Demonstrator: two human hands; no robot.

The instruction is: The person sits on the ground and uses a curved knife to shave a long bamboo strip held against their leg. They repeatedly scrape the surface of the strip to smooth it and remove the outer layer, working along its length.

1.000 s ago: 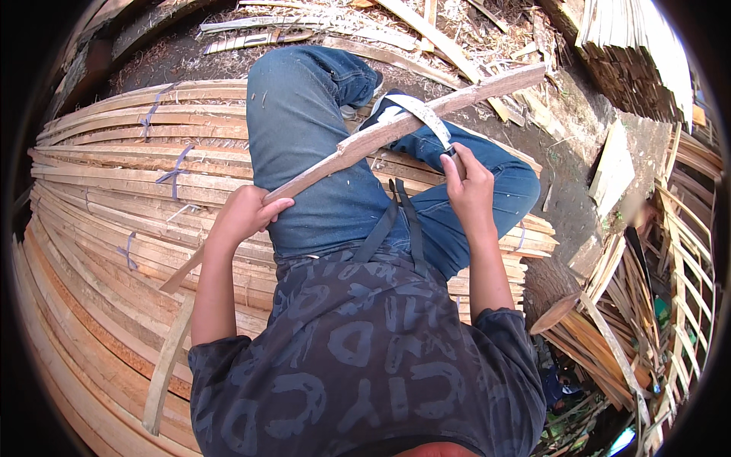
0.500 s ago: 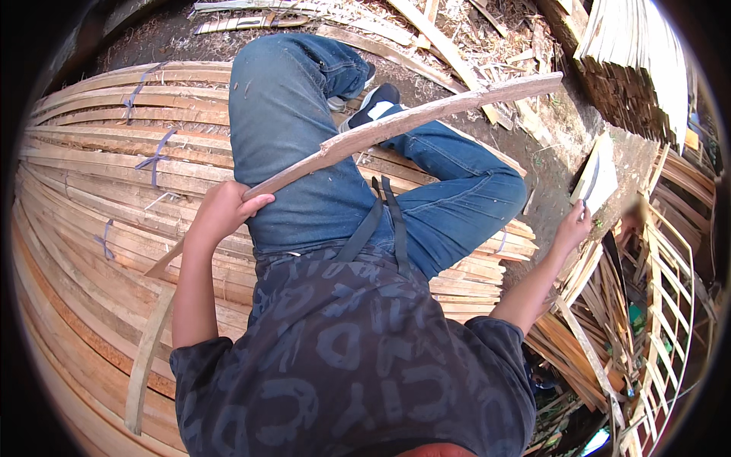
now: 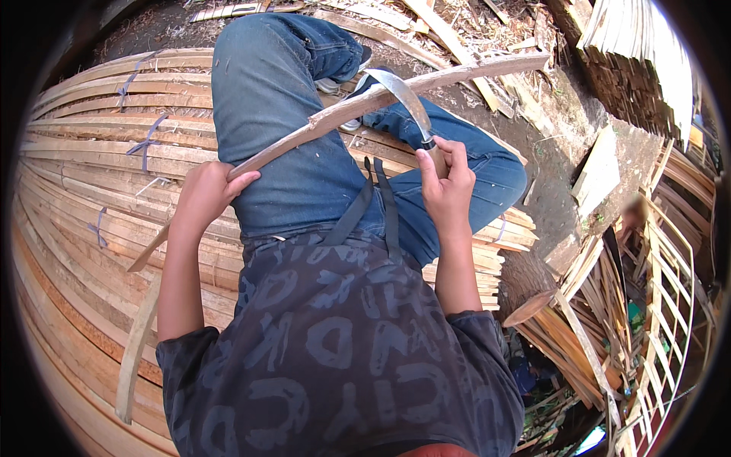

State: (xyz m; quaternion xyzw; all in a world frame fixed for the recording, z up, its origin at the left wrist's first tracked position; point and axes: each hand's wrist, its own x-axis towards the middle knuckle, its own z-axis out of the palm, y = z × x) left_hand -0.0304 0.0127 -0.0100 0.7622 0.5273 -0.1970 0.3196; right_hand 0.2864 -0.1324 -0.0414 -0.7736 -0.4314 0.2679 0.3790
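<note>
My left hand (image 3: 207, 193) is closed round a long, rough-edged wooden strip (image 3: 343, 113), which slants up to the right across my left thigh and over my feet. Its lower end sticks out to the left, past my forearm. In my right hand (image 3: 448, 183) is a sickle-like knife (image 3: 415, 107) with a curved metal blade and a wooden handle. The fingers wrap the handle above my right thigh. The blade curves up and left, and crosses over the strip near its middle; whether it touches the wood I cannot tell.
I sit on tied bundles of long wooden slats (image 3: 91, 190). A loose slat (image 3: 138, 350) lies at lower left. To the right are a log (image 3: 525, 286), a pale wood piece (image 3: 598, 175), a slatted bamboo frame (image 3: 662, 320) and a stack of thin strips (image 3: 636, 46). Shavings litter the far ground.
My right hand has brought the knife from the far right in to the wooden strip. The left hand, still gripping the strip, has shifted slightly left and up.
</note>
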